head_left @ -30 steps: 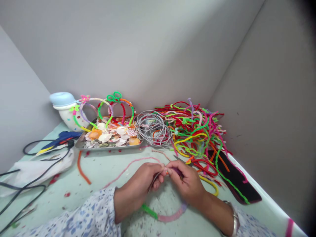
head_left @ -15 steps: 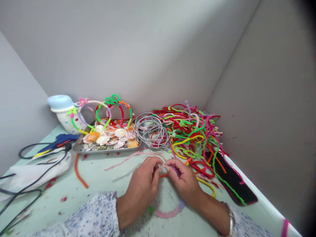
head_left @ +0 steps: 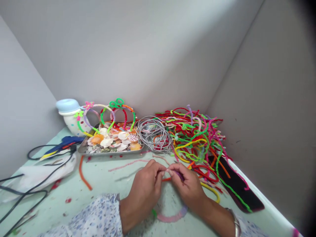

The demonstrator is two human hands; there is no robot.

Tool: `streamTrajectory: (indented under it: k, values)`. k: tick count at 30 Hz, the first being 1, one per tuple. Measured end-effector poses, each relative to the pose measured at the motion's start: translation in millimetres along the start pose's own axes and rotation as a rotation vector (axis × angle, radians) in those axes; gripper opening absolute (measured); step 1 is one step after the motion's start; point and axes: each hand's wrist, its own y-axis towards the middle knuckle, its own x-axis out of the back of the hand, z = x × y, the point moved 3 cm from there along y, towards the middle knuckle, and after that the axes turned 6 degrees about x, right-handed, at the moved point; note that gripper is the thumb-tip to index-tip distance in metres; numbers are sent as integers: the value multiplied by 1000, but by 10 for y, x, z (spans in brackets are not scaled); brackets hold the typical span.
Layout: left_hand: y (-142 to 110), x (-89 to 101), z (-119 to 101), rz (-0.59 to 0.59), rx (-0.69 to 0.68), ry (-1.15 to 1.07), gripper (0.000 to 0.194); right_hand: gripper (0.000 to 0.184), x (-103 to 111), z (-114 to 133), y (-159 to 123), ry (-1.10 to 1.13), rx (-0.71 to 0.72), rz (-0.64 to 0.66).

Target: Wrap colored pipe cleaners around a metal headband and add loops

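My left hand (head_left: 146, 186) and my right hand (head_left: 187, 186) meet fingertip to fingertip above the table, both in a pinch. A bit of fuzzy purple pipe cleaner (head_left: 181, 176) shows inside my right hand's curled fingers. What my left thumb and forefinger grip is too small to make out. Below and between the wrists curves a band (head_left: 170, 218) wrapped in pink and lilac fuzz, with a green part at its left. Its upper ends are hidden by my hands, so I cannot tell whether they hold it. Pink pipe cleaner (head_left: 128, 164) lies just beyond the left hand.
Behind stands a metal tray (head_left: 111, 153) of seashells, with several fuzzy decorated hoops (head_left: 124, 120). A grey wire coil (head_left: 154, 136) adjoins a heap of coloured pipe cleaners (head_left: 192, 131). A black flat object (head_left: 243, 187) lies right; a white bottle (head_left: 71, 120) and black cables (head_left: 37, 181) are left.
The camera view has shifted slightly, so everything sits a little lower and to the right. My fingertips have come closer together, covering the small pale tip seen between them before.
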Motion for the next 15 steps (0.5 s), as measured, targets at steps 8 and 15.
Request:
streamTrajectory:
  k: [8,15]
  values:
    - [39,-22,56,47,158,-204,16,10,12,11,-4,-42,38,-14]
    - [53,-36,68,61,181,-277,15,10,19,4,-1,-23,15,-6]
